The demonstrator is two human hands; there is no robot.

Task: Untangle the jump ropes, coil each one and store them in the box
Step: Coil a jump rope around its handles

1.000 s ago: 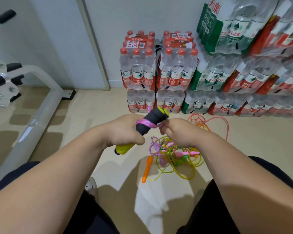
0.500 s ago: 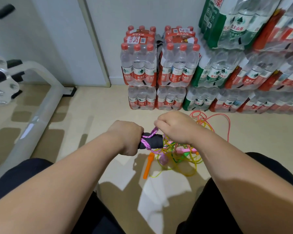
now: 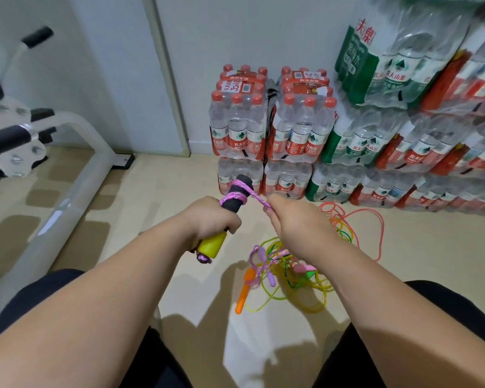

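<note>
Seen from the head, the left grip curls tight round a black-and-yellow handle wound with pink rope, whose taut strand the right grip pinches, above the tangled ropes lying on the floor.

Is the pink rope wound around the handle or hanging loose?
Wound: several turns of the pink rope wrap the handle in the left hand; the right hand pinches the strand leading off it.
</note>
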